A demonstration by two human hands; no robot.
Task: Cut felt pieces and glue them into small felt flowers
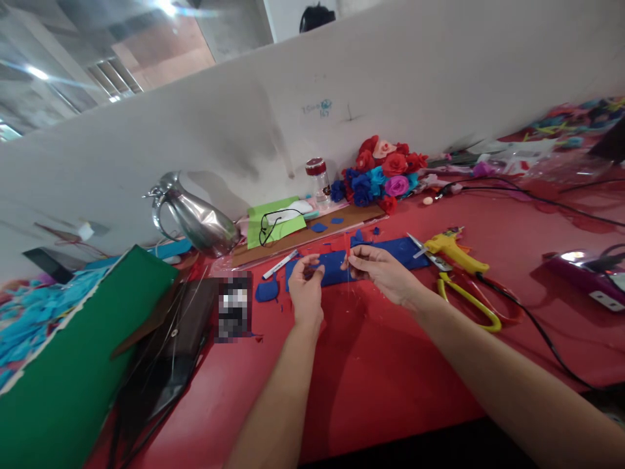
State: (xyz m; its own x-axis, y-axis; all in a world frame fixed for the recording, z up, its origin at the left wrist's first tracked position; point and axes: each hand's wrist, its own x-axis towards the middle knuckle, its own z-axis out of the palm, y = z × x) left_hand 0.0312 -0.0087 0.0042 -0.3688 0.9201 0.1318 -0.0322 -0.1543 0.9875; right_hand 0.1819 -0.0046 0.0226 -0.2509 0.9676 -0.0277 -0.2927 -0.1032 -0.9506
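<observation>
My right hand (370, 264) pinches a thin red strip (347, 244) upright between thumb and fingers, and a fine pale strand seems to hang below it. Just to the left, my left hand (306, 283) is raised with its fingers curled but apart, and nothing shows in it. Beneath both hands a long blue strip of material (332, 267) lies across the red table (351, 365). Beside my left hand are a cut blue piece (267, 288) and a white marker (280, 264). Scissors with yellow handles (469, 306) and a yellow glue gun (454, 251) lie to the right.
Behind stand a steel jug (200, 218), a red-lidded jar (319, 182) and a heap of fabric-like flowers (383, 172). Glasses (273, 221) rest on green paper. A dark bag (170, 332) and a green box (73, 365) are at left; a purple device (586, 277) is at right.
</observation>
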